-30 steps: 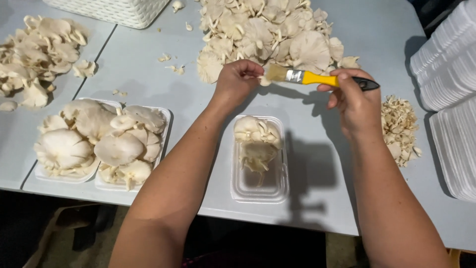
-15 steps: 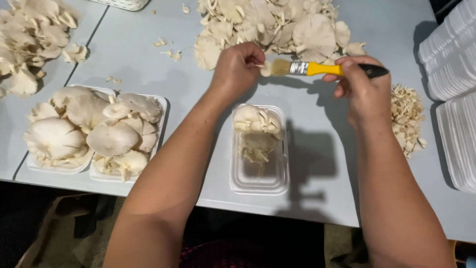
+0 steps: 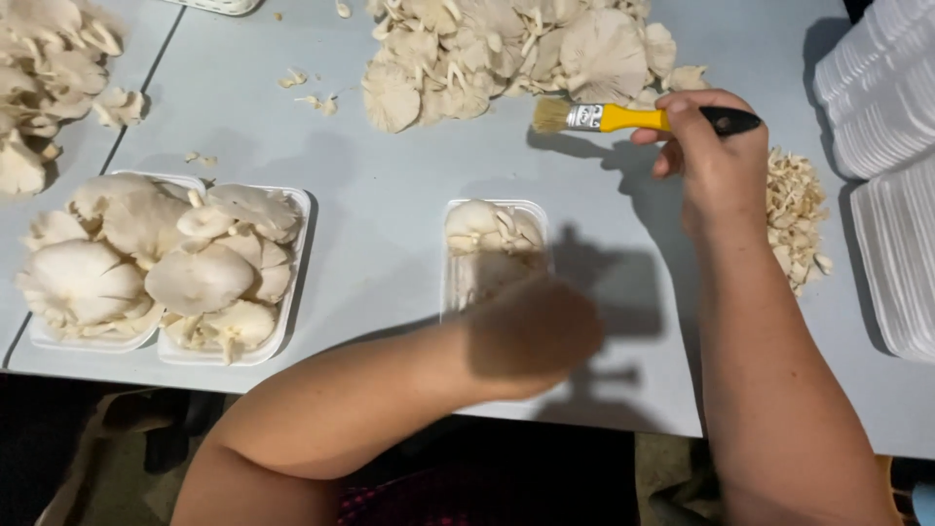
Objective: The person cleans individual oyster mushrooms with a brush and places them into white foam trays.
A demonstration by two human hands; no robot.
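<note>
right hand point(image 3: 716, 156) is closed around a yellow-handled brush point(image 3: 633, 118), held over the table point(image 3: 390, 224); the brush's long axis runs left-right, bristles pointing left toward the loose mushroom pile point(image 3: 516, 49). left hand point(image 3: 531, 336) is blurred over the near end of the small clear tray point(image 3: 492, 244); its grip cannot be told. mushrooms are seen at the tray's far end. the tray lies below-left of the brush, nearer the left hand. two filled trays point(image 3: 166, 263) sit well left, trimmings point(image 3: 794, 209) just right of the right hand. bare tabletop is left between.
</note>
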